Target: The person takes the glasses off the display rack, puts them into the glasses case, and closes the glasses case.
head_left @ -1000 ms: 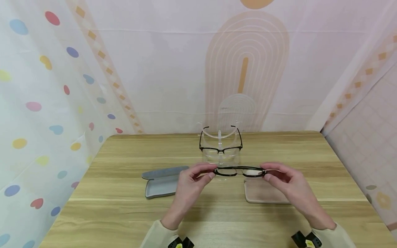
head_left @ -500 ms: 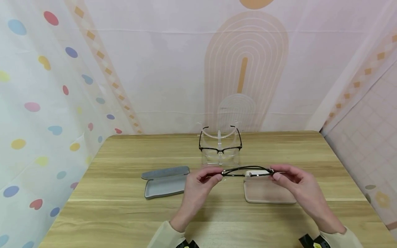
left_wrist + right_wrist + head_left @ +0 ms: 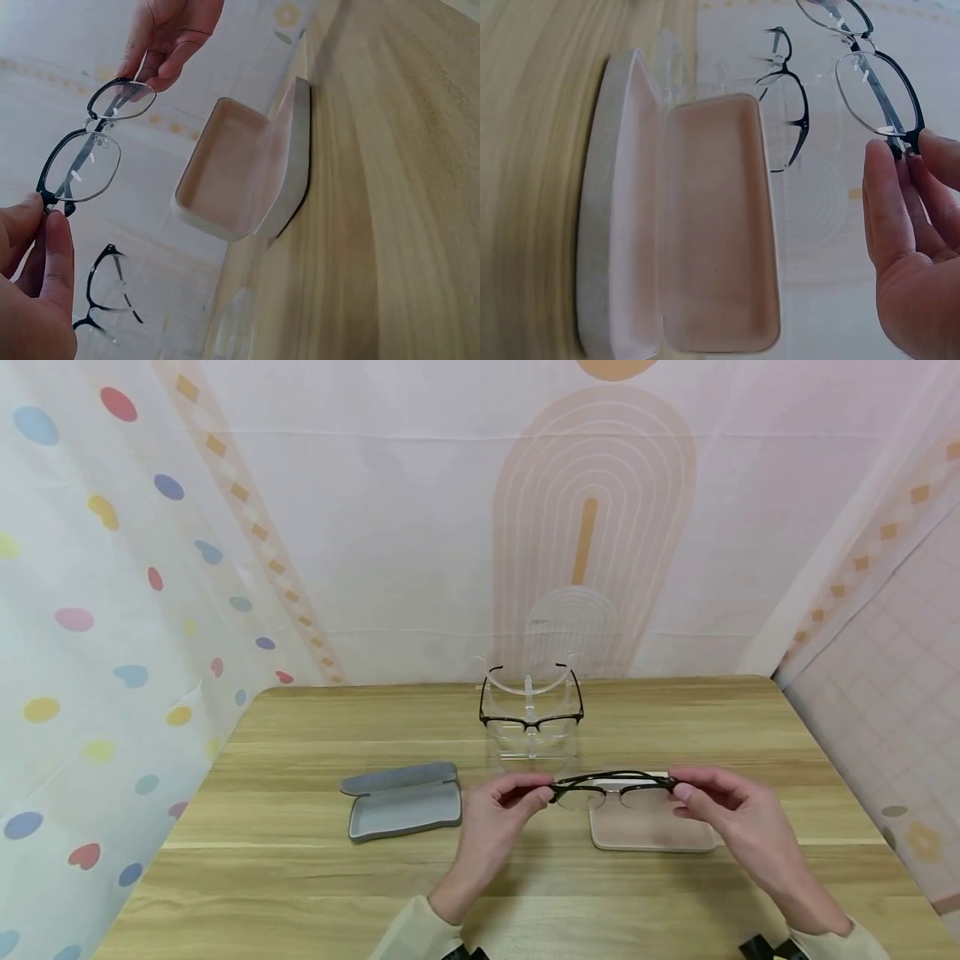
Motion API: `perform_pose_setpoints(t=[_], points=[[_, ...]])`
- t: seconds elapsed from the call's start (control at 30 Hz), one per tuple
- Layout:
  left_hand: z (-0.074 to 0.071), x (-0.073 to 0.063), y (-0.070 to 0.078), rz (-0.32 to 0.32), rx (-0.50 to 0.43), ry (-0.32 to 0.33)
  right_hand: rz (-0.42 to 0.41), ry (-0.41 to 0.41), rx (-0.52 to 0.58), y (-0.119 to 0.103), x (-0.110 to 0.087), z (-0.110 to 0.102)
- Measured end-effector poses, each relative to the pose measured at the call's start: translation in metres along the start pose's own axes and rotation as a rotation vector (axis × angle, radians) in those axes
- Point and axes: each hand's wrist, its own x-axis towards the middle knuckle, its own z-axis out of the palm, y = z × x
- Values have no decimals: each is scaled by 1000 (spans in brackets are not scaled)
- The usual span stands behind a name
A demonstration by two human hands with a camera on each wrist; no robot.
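Black half-rim glasses [image 3: 615,778] with their temples folded hang in the air between both hands. My left hand [image 3: 491,827] pinches one end of the frame between thumb and fingers. At the other end, my right hand [image 3: 750,827] pinches the opposite corner. Below the glasses stands an open case with pink lining [image 3: 652,827]; the right wrist view shows its lining [image 3: 716,225] with nothing in it. To the left of my left hand lies an open grey case [image 3: 405,810], also without contents.
A clear display stand [image 3: 530,689] at the back of the table bears a second pair of black glasses [image 3: 532,723]. The wooden table [image 3: 300,893] ends at a patterned curtain [image 3: 420,552] behind and at the left.
Both hands have moved right and slightly nearer with the glasses, which now hang over the pink-lined case. The glasses have tilted, showing their lenses differently. More of the grey case shows.
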Motion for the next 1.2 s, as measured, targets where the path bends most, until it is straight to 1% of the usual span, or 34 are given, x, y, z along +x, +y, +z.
perform_pose_setpoints(t=[0.1,0.23,0.37,0.57,0.87,1.03,1.2], points=[[4,1,-2,-16,-4,-2,1,11,-19,1,-1,-2],[10,0,-5,-27,-36,-3,9,36,-37,4,-3,-5],[16,0,-9,-39,-51,1,18,61,-4,8,-5,-8],[25,-2,-15,-52,-31,5,29,78,23,13,-8,-13],[34,-3,-23,-72,-3,-12,77,67,-97,17,-12,-20],[39,-2,-28,-56,18,-10,119,74,-191,20,-15,-25],[43,0,-31,-51,46,-15,136,76,-236,26,-17,-29]])
